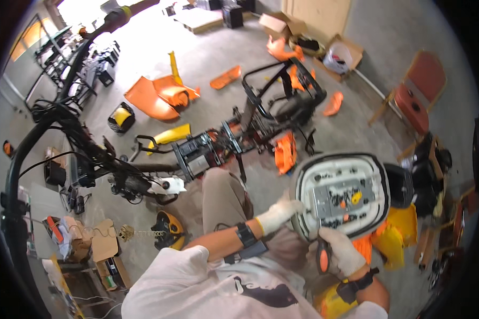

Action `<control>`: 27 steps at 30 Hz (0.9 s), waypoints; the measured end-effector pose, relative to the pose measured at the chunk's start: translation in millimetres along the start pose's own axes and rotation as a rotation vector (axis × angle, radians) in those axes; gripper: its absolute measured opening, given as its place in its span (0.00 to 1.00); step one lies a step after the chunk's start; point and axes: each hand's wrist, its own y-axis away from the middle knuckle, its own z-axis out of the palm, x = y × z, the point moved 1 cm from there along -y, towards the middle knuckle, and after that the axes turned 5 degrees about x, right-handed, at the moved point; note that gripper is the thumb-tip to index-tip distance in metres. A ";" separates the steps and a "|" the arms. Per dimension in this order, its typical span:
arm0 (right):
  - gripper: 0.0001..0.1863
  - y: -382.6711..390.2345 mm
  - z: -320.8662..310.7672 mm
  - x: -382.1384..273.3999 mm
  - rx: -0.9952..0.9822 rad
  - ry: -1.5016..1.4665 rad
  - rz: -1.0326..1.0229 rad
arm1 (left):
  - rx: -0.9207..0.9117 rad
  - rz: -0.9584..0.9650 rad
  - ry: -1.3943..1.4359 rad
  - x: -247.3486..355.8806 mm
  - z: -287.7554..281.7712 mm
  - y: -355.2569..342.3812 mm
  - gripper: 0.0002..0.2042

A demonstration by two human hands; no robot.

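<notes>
My left hand (279, 215), in a whitish work glove, has its fingers at the near left rim of an upturned seat (380, 186), pale inside with a dark edge. On the seat lies a grey metal plate (318, 198) with many small black screws (335, 222), plus a small yellow piece (356, 197) and orange bits. My right hand (345, 254), also gloved, is closed around a screwdriver (323, 257) with an orange and black handle, just below the seat's near edge. Its tip cannot be made out.
A stripped scooter frame (197, 157) stands in front of my knees, its handlebar (16, 159) rising on the left. Orange body panels (153, 98) and a yellow panel (170, 135) lie on the floor beyond. A red chair (416, 101) and cardboard boxes (282, 24) stand at right and back.
</notes>
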 end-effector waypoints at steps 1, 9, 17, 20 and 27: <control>0.18 0.2 2.2 -3.6 -0.049 0.016 -0.012 | -0.030 -0.138 -0.039 4.1 -3.6 3.6 0.31; 0.23 3.1 16.8 -6.9 0.387 1.361 -0.635 | -0.093 -0.028 0.071 4.8 4.7 13.0 0.31; 0.22 0.7 13.2 -25.3 0.022 0.866 -0.505 | -0.049 -0.140 0.143 21.2 12.1 21.9 0.31; 0.20 13.6 16.7 -10.1 -0.150 0.470 -0.307 | -0.028 -0.163 0.140 28.2 15.3 27.7 0.31; 0.36 33.8 12.4 -1.7 -0.318 -0.060 -0.272 | -0.056 -0.124 0.102 17.4 12.0 14.0 0.31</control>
